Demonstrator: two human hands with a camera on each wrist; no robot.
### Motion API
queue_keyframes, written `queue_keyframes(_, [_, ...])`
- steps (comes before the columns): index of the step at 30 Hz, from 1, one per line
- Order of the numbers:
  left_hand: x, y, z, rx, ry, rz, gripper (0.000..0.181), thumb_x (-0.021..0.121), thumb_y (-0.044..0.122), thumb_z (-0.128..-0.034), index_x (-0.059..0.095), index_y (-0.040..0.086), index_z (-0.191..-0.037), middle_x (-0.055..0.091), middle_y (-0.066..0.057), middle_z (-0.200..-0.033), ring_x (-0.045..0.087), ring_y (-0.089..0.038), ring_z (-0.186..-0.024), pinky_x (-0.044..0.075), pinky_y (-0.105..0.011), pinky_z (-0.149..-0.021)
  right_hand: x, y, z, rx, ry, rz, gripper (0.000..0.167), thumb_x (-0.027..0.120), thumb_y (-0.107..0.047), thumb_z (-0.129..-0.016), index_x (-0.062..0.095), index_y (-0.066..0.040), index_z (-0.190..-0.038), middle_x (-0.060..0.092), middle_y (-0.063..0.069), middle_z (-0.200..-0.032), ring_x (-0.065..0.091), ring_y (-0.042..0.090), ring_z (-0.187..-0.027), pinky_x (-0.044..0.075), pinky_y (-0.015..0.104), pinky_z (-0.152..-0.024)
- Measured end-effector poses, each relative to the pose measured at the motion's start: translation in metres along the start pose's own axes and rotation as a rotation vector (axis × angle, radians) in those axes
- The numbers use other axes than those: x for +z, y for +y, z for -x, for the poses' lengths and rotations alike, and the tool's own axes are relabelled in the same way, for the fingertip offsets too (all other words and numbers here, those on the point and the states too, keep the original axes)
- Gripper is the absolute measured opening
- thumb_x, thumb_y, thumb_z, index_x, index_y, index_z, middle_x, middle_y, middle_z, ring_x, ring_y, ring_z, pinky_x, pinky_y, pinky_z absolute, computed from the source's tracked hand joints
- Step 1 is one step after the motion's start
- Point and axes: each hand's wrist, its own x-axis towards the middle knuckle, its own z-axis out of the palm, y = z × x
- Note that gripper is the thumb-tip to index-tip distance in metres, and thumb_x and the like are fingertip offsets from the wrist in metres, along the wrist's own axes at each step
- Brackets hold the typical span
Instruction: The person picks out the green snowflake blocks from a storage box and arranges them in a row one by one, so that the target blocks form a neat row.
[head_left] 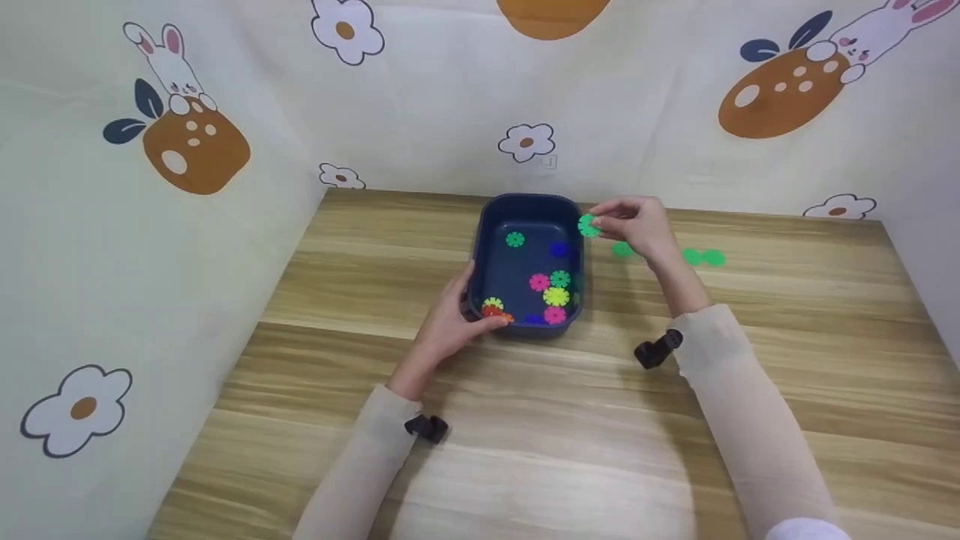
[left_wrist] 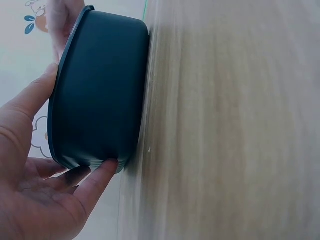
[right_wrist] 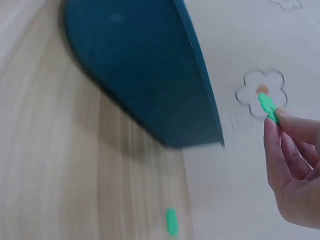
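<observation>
A dark blue plastic box [head_left: 525,206] with rounded corners stands on the table. Several notched flower-shaped discs lie inside, among them a yellow disc [head_left: 556,297], a pink disc [head_left: 539,283] and a green disc [head_left: 514,239]. My left hand [head_left: 452,322] grips the box at its near left corner, thumb over the rim and fingers against the outer wall, as the left wrist view confirms. Beside the box's far right rim, my right hand [head_left: 634,223] pinches a green disc [right_wrist: 268,107] between thumb and fingertips, raised above the table.
On the wood-grain table [head_left: 360,300], a green disc [head_left: 622,249] lies right of the box. Farther right are two more green discs [head_left: 703,257] side by side. A patterned cloth [head_left: 435,105] hangs behind the table and along its sides.
</observation>
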Motion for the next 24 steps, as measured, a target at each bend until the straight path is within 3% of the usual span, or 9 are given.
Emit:
queue_keyframes(9, [0.000, 0.001, 0.001, -0.006, -0.003, -0.010, 0.108, 0.088, 0.034, -0.0753, 0.024, 0.007, -0.158, 0.030, -0.016, -0.163, 0.030, -0.033, -0.150, 0.027, -0.049, -0.123, -0.051, 0.005, 0.012, 0.015, 0.086, -0.085, 0.015, 0.073, -0.001, -0.088, 0.074, 0.004, -0.102, 0.072, -0.005, -0.079, 0.072, 0.006, -0.072, 0.060, 0.019, -0.071])
queue_keyframes(14, [-0.001, 0.000, 0.002, -0.017, -0.007, 0.001, 0.108, 0.088, 0.033, -0.0754, 0.024, 0.008, -0.159, 0.029, -0.016, -0.163, 0.029, -0.033, -0.150, 0.027, -0.049, -0.123, -0.074, 0.009, 0.018, 0.038, 0.128, -0.195, 0.013, 0.072, 0.005, -0.086, 0.077, 0.002, -0.097, 0.073, -0.002, -0.077, 0.072, 0.007, -0.070, 0.060, 0.019, -0.068])
queue_keyframes(24, [0.000, -0.001, 0.001, -0.010, -0.004, 0.001, 0.108, 0.088, 0.034, -0.0754, 0.024, 0.009, -0.159, 0.030, -0.017, -0.163, 0.030, -0.033, -0.150, 0.027, -0.049, -0.123, -0.113, 0.026, 0.027, 0.058, 0.245, -0.123, 0.011, 0.072, 0.000, -0.087, 0.079, -0.007, -0.092, 0.072, -0.006, -0.075, 0.072, 0.005, -0.069, 0.060, 0.018, -0.068])
